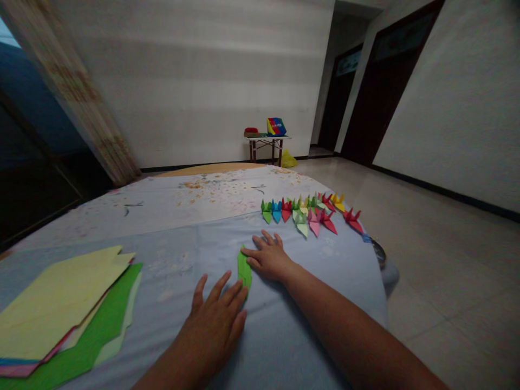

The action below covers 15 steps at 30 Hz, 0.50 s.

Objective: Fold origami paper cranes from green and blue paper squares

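A narrow folded strip of green paper [244,269] lies on the blue tablecloth [179,292] in front of me. My left hand [217,314] has its fingers spread, with fingertips touching the lower end of the paper. At the upper end, my right hand [268,255] rests with fingers apart, its thumb side against the paper's edge. Neither hand grips it. Beyond my right hand stand several folded paper cranes [300,219] in green, blue, red, pink and yellow.
A stack of coloured paper sheets [60,298], yellow on top, lies at the left. A white flowered cloth [162,206] covers the table's far part. Against the wall, a small table [266,138] holds a colourful box [276,127]. A yellow bag [288,158] is beside it.
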Each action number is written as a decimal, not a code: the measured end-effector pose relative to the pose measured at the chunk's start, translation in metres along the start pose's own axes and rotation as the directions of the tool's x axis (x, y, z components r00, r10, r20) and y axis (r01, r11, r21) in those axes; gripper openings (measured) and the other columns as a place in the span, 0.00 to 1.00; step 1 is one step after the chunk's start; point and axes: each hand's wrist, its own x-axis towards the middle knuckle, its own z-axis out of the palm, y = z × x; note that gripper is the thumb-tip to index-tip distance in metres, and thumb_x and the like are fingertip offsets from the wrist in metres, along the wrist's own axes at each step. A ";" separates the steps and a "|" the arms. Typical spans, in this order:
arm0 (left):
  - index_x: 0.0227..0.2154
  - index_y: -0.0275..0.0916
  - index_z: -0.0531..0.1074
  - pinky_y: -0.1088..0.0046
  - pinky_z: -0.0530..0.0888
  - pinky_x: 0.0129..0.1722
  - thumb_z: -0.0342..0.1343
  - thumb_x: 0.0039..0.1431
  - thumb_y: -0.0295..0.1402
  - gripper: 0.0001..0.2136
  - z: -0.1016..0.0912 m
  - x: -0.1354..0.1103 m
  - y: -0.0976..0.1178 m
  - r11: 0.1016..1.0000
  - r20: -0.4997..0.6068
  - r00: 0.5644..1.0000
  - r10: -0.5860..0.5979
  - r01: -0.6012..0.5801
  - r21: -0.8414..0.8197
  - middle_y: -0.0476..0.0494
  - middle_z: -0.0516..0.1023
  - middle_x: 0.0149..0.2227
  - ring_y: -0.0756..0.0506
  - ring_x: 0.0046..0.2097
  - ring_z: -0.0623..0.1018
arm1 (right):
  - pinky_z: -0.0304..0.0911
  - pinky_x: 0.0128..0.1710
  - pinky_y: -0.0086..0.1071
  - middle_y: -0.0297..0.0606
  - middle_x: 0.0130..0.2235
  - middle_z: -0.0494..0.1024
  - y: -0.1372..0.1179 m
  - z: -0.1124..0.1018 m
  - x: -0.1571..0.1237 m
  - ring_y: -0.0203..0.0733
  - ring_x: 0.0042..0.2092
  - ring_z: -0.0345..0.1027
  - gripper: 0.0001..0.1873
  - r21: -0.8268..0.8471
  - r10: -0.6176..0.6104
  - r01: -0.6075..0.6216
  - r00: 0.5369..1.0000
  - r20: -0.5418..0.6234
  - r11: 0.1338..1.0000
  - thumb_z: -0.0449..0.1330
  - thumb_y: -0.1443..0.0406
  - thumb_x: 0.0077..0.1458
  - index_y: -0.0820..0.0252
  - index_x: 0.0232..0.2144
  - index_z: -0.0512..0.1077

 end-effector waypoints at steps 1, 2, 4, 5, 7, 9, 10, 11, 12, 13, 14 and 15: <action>0.59 0.49 0.56 0.43 0.37 0.58 0.37 0.63 0.40 0.21 0.001 0.005 0.000 1.000 -0.042 0.999 -0.006 0.007 0.005 0.48 0.60 0.61 0.38 0.63 0.51 | 0.27 0.57 0.57 0.36 0.63 0.52 0.000 0.001 0.001 0.55 0.64 0.31 0.22 -0.001 -0.002 0.002 1.000 0.002 1.000 0.42 0.50 0.60 0.35 0.55 0.58; 0.59 0.48 0.54 0.44 0.37 0.58 0.36 0.63 0.40 0.22 0.003 0.010 0.000 0.999 -0.078 0.997 -0.029 0.030 0.014 0.47 0.58 0.62 0.38 0.64 0.51 | 0.27 0.56 0.58 0.36 0.63 0.52 0.001 0.001 0.001 0.56 0.64 0.31 0.22 -0.002 -0.005 0.005 1.000 0.000 1.000 0.42 0.50 0.60 0.35 0.56 0.58; 0.60 0.45 0.53 0.42 0.36 0.58 0.37 0.63 0.41 0.23 0.010 0.019 -0.001 0.998 -0.088 0.994 -0.063 0.065 0.022 0.44 0.55 0.62 0.37 0.64 0.50 | 0.27 0.56 0.57 0.36 0.63 0.52 0.001 0.002 0.002 0.56 0.64 0.32 0.22 -0.003 -0.011 0.011 1.000 -0.009 1.000 0.42 0.51 0.60 0.36 0.56 0.58; 0.60 0.45 0.54 0.40 0.37 0.57 0.37 0.63 0.42 0.23 0.013 0.022 -0.001 0.997 -0.066 0.995 -0.077 0.078 0.017 0.44 0.55 0.62 0.36 0.64 0.50 | 0.27 0.57 0.57 0.36 0.63 0.52 0.001 0.003 0.002 0.56 0.64 0.32 0.22 -0.003 -0.011 0.011 1.000 -0.013 1.000 0.42 0.50 0.60 0.35 0.56 0.58; 0.60 0.45 0.54 0.40 0.37 0.57 0.37 0.63 0.43 0.23 0.019 0.025 -0.002 0.995 -0.026 0.995 -0.097 0.097 0.002 0.44 0.54 0.63 0.35 0.64 0.50 | 0.27 0.57 0.57 0.35 0.63 0.52 0.002 0.003 0.002 0.55 0.64 0.32 0.22 -0.001 -0.005 0.005 1.000 -0.015 1.000 0.42 0.50 0.60 0.35 0.55 0.58; 0.60 0.47 0.53 0.40 0.37 0.57 0.36 0.63 0.43 0.23 0.021 0.024 -0.004 0.993 -0.003 0.993 -0.114 0.114 -0.014 0.45 0.53 0.63 0.36 0.64 0.51 | 0.27 0.57 0.57 0.35 0.63 0.52 0.002 0.003 0.002 0.55 0.64 0.32 0.22 0.007 0.002 -0.002 1.000 -0.016 1.000 0.42 0.50 0.59 0.34 0.55 0.58; 0.60 0.48 0.53 0.40 0.38 0.57 0.35 0.63 0.42 0.23 0.021 0.022 -0.005 0.992 0.001 0.993 -0.121 0.121 -0.024 0.46 0.53 0.63 0.36 0.63 0.51 | 0.27 0.56 0.57 0.35 0.63 0.52 0.002 0.003 0.002 0.55 0.64 0.32 0.22 0.013 0.006 -0.005 1.000 -0.015 1.000 0.43 0.50 0.59 0.34 0.55 0.58; 0.60 0.49 0.52 0.40 0.38 0.57 0.35 0.63 0.42 0.22 0.020 0.021 -0.005 0.992 0.002 0.992 -0.124 0.124 -0.036 0.47 0.53 0.63 0.37 0.63 0.52 | 0.27 0.56 0.57 0.35 0.63 0.52 0.002 0.003 0.002 0.56 0.64 0.32 0.21 0.020 0.009 -0.009 1.000 -0.012 1.000 0.43 0.50 0.59 0.34 0.55 0.59; 0.60 0.50 0.52 0.40 0.39 0.57 0.35 0.63 0.42 0.22 0.020 0.021 -0.006 0.991 0.001 0.992 -0.124 0.124 -0.047 0.47 0.53 0.63 0.37 0.63 0.53 | 0.27 0.56 0.57 0.35 0.63 0.52 0.001 0.002 0.002 0.56 0.64 0.33 0.21 0.028 0.014 -0.014 1.000 -0.006 1.000 0.43 0.50 0.59 0.35 0.55 0.59; 0.60 0.51 0.52 0.40 0.39 0.57 0.35 0.63 0.42 0.22 0.019 0.020 -0.007 0.991 -0.003 0.993 -0.122 0.121 -0.056 0.48 0.54 0.63 0.37 0.63 0.53 | 0.27 0.56 0.57 0.35 0.63 0.53 0.001 0.002 0.003 0.56 0.64 0.33 0.21 0.034 0.020 -0.019 1.000 -0.002 0.999 0.44 0.50 0.59 0.35 0.54 0.60; 0.60 0.51 0.52 0.40 0.39 0.57 0.35 0.63 0.42 0.22 0.019 0.020 -0.008 0.991 -0.008 0.993 -0.117 0.116 -0.062 0.48 0.54 0.63 0.37 0.63 0.54 | 0.27 0.56 0.57 0.35 0.63 0.53 -0.001 0.002 0.004 0.56 0.64 0.33 0.21 0.040 0.025 -0.025 1.000 -0.001 0.999 0.44 0.50 0.59 0.36 0.54 0.61; 0.60 0.51 0.52 0.40 0.39 0.57 0.35 0.63 0.42 0.22 0.020 0.020 -0.009 0.992 -0.011 0.994 -0.112 0.111 -0.062 0.48 0.54 0.63 0.37 0.63 0.53 | 0.27 0.56 0.57 0.36 0.63 0.52 -0.002 0.002 0.006 0.56 0.64 0.33 0.22 0.044 0.027 -0.027 1.000 -0.007 0.999 0.44 0.49 0.58 0.36 0.54 0.61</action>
